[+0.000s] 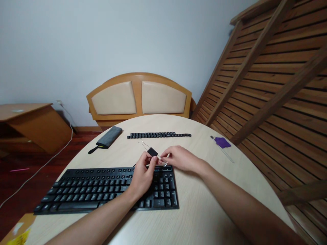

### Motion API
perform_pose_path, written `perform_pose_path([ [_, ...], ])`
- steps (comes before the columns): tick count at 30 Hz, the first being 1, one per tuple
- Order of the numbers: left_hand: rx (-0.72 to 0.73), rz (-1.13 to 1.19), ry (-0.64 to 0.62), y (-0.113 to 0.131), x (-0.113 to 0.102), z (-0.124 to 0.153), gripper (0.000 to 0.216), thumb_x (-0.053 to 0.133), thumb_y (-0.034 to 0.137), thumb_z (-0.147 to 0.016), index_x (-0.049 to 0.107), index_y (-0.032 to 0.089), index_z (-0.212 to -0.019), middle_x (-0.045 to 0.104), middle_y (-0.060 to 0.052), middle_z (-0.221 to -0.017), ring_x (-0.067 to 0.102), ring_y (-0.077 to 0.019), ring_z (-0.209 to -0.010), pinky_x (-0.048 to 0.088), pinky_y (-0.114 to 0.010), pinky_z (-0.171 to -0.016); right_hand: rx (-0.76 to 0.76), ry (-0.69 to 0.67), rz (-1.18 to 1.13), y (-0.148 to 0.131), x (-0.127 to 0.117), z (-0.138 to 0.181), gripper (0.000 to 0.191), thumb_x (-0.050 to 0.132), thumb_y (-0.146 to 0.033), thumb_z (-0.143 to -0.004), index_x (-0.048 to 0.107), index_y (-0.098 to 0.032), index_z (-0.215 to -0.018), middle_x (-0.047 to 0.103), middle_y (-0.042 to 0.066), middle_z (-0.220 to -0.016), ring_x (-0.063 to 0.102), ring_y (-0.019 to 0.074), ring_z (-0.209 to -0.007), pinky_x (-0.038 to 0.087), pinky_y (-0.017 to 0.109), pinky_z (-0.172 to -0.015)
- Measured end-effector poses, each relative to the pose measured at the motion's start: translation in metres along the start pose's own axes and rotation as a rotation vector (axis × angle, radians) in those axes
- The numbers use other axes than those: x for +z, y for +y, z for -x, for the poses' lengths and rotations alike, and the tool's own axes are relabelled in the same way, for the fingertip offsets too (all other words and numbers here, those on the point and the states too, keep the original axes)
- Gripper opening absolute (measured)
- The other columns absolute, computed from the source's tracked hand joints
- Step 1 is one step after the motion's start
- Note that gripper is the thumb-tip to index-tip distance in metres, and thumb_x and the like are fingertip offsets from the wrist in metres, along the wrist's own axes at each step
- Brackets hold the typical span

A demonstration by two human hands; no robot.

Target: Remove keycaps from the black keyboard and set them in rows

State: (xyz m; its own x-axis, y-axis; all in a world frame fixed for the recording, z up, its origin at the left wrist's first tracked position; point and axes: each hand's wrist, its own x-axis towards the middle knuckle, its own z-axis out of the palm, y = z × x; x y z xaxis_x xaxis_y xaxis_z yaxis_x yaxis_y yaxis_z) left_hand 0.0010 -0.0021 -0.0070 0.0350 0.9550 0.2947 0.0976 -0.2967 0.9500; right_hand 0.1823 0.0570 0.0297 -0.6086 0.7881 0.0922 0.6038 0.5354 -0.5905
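Observation:
Above the far right corner of a black keyboard point(102, 189), both my hands hold a black binder clip point(152, 151) with wire handles. My left hand point(143, 175) pinches the clip's near side with fingers closed. My right hand point(180, 158) is closed on a wire handle at the clip's right. The other wire handle sticks out to the far left. A row of loose black keycaps point(158, 135) lies further back on the table.
The round light table point(204, 211) also carries a grey pouch point(108, 137) at the back left and a purple item point(222, 142) with a thin stick at the right. A wooden headboard point(139, 97) stands behind; slatted wooden frames point(276, 85) lean at the right.

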Motion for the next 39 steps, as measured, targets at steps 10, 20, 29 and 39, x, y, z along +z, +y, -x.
perform_pose_path([
  [10,0.031,0.020,-0.051,0.014,0.001,0.002,0.024,0.052,0.041,-0.095,0.051,0.019,-0.084,0.069,-0.004,-0.084,0.066,-0.0178,-0.080,0.050,-0.029,-0.074,-0.027,-0.013,-0.126,-0.004,0.034,0.008,0.024,0.063,-0.040,-0.087,0.071,-0.017,-0.084,0.072,0.002,-0.081,0.064,0.0194,-0.078,0.041,0.025,-0.068],
  [20,0.068,-0.083,-0.025,0.025,-0.017,-0.009,0.026,0.052,0.042,-0.094,0.054,0.019,-0.084,0.067,-0.003,-0.079,0.065,-0.0180,-0.079,0.048,-0.029,-0.076,0.120,-0.080,-0.407,0.043,-0.009,0.051,0.039,0.065,-0.044,-0.084,0.075,-0.015,-0.108,0.075,0.009,-0.106,0.067,0.0248,-0.098,0.048,0.036,-0.089],
  [29,0.087,-0.312,0.064,0.016,-0.062,-0.019,0.026,0.054,0.041,-0.092,0.056,0.019,-0.079,0.069,-0.004,-0.079,0.065,-0.0196,-0.079,0.047,-0.031,-0.079,0.287,-0.094,-0.336,0.083,-0.067,0.112,0.044,0.065,-0.050,-0.082,0.075,-0.019,-0.112,0.071,0.010,-0.117,0.064,0.0290,-0.109,0.045,0.038,-0.099],
  [39,-0.001,-0.366,0.081,-0.005,-0.083,-0.003,0.026,0.054,0.041,-0.092,0.061,0.018,-0.081,0.070,-0.004,-0.080,0.064,-0.0203,-0.078,0.046,-0.029,-0.073,0.410,-0.173,-0.097,0.102,-0.107,0.139,0.031,0.068,-0.041,-0.076,0.079,-0.025,-0.100,0.076,0.007,-0.105,0.068,0.0293,-0.099,0.050,0.034,-0.089],
])
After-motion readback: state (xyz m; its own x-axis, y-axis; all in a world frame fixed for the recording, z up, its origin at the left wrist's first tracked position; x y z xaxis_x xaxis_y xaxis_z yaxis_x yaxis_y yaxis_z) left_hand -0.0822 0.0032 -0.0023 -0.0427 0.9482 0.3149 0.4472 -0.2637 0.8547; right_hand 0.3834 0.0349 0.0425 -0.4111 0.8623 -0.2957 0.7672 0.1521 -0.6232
